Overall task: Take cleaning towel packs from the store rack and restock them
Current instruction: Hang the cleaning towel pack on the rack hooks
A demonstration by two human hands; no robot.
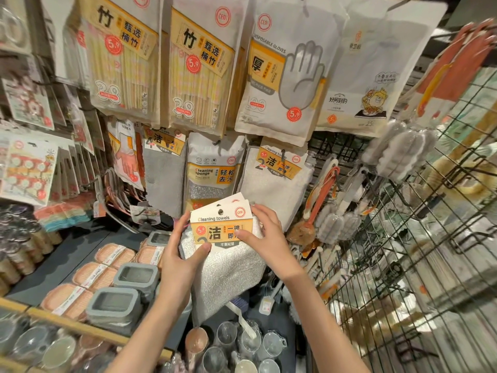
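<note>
A person stands close to a crowded store rack (pixel 336 146), and both bare hands meet in the lower middle of the frame around a small stack of cleaning towel packs (pixel 223 254). The left hand (pixel 178 254) holds the packs from the left edge, its grip pinching them with the thumb laid across the front of the card label and the fingers tucked behind. The right hand (pixel 266 238) takes the right side, its grip also pinching, thumb pressed on the orange label and the fingers curled over the top right corner. The white card headers fan slightly apart at the top, and the silvery grey cloth hangs down below the hands.

Just above the held packs, in the centre of the frame, a cleaning sponge pack (pixel 213 170) hangs on the rack. To its right hangs another towel pack (pixel 277 176) with the same orange label, and to its left a grey cloth pack (pixel 164 173). Higher up, two bamboo chopstick packs (pixel 199 68) hang side by side, with a disposable gloves pack (pixel 285 74) to their right. At the lower left, grey containers (pixel 126 292) sit on a dark shelf (pixel 70 257). A wire grid panel (pixel 419 251) fills the right side.
</note>
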